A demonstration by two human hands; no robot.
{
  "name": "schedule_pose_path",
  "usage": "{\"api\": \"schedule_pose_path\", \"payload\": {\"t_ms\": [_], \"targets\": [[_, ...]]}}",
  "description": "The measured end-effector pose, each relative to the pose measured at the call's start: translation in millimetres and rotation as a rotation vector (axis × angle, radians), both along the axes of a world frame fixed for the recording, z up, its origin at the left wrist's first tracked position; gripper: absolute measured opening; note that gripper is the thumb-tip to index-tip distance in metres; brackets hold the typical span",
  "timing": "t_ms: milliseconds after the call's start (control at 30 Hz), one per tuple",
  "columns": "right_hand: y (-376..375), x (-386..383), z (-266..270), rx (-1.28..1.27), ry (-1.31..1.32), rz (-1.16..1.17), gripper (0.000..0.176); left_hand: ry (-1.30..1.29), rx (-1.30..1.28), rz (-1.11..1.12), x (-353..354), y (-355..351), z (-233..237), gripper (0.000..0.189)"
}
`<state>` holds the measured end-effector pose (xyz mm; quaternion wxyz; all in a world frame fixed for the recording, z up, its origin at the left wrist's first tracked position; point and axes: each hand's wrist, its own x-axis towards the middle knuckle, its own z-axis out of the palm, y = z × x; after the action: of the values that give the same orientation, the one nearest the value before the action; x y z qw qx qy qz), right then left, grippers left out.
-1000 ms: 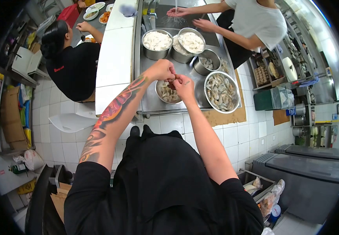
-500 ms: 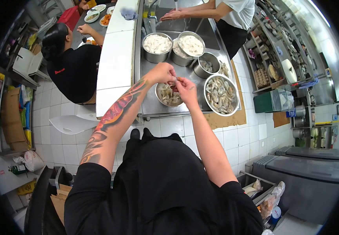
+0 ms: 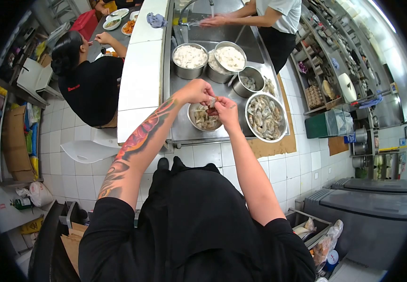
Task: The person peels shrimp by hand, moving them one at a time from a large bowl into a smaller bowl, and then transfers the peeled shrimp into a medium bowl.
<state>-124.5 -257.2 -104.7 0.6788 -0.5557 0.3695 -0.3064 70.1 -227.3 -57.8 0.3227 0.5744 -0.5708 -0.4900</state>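
One pale, greyish shrimp [image 3: 212, 100] sits between the fingers [image 3: 208, 90].

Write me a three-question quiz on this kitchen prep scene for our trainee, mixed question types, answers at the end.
1. True or false: the left hand and right hand meet at one shrimp.
2. Where does the large shrimp bowl stand? A) Right of the small bowl B) Left of the small bowl C) Inside one of the steel pots
3. Fill in the blank: at the sink, a co-worker's hands are under running ____.

Key: 1. True. 2. A. 3. Water.
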Motion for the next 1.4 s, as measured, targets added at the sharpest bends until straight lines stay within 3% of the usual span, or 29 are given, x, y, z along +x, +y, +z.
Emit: {"api": "schedule_pose_path", "payload": {"t_ms": [200,267,367,500,567,667,800,900,967,1300,1400], "targets": [[-5,-7,2,0.165,-0.186,-0.056,0.017,0.137,-0.070,-0.034,4,-8,-12,0.019],[-2,-5,4,0.187,-0.228,-0.077,0.018,-0.080,-0.277,0.010,2,-7,-18,0.020],[1,0,7,0.207,-0.331,-0.106,0.017,-0.102,-0.256,0.077,-1,-3,-10,0.021],[0,2,-2,0.053,-0.204,-0.133,0.017,-0.283,-0.280,0.134,2,-6,-14,0.023],[0,5,-5,-0.042,-0.123,-0.167,0.016,-0.096,-0.095,0.162,-1,-8,-13,0.031],[3,14,-6,-0.196,-0.157,-0.175,0.017,0.016,-0.044,0.079,-1,-9,-27,0.034],[1,15,-13,-0.195,-0.141,-0.210,0.017,0.101,-0.034,0.010,4,-10,-30,0.034],[-3,14,-26,-0.291,-0.157,-0.217,0.011,-0.082,-0.036,0.035,0,-9,-26,0.033],[2,13,-27,-0.354,0.005,-0.282,0.004,-0.352,-0.175,0.030,-3,-4,-19,0.033],[5,8,-32,-0.425,0.176,-0.472,0.007,-0.467,-0.357,0.063,2,-2,-16,0.025],[8,-2,-27,-0.495,0.330,-0.441,0.012,-0.458,-0.259,0.068,6,-1,-12,0.025]]}}
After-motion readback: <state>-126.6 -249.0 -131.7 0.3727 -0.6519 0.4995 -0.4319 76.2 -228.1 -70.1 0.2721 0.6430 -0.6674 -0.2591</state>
